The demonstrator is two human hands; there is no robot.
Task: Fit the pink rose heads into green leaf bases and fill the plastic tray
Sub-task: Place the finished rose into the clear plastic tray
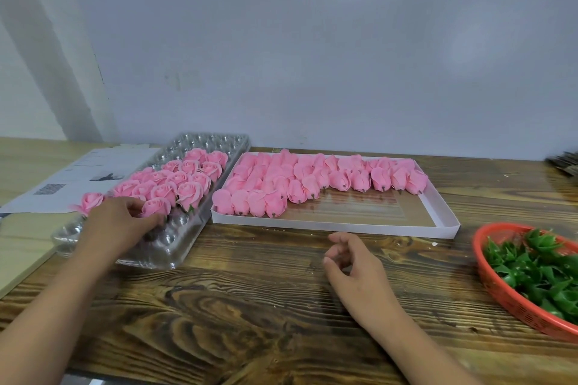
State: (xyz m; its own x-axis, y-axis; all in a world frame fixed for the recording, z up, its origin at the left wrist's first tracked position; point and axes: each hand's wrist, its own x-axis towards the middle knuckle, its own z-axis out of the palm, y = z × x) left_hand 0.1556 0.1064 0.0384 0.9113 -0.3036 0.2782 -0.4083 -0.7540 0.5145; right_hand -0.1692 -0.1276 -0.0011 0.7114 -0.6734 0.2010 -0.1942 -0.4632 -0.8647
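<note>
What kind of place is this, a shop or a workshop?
Probably a small craft assembly bench: a white box of loose pink rose heads, a red basket of green leaf bases, and a half-filled plastic tray on a wooden table.

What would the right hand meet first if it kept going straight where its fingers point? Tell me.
Probably the white box of loose rose heads: the right hand hovers empty, its loosely curled fingers aimed up-left toward the near wall. Depth is uncertain.

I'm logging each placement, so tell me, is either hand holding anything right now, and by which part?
The left hand holds a finished pink rose low down, near its base, over the clear plastic tray; the exact grip is hidden. The right hand holds nothing.
</note>
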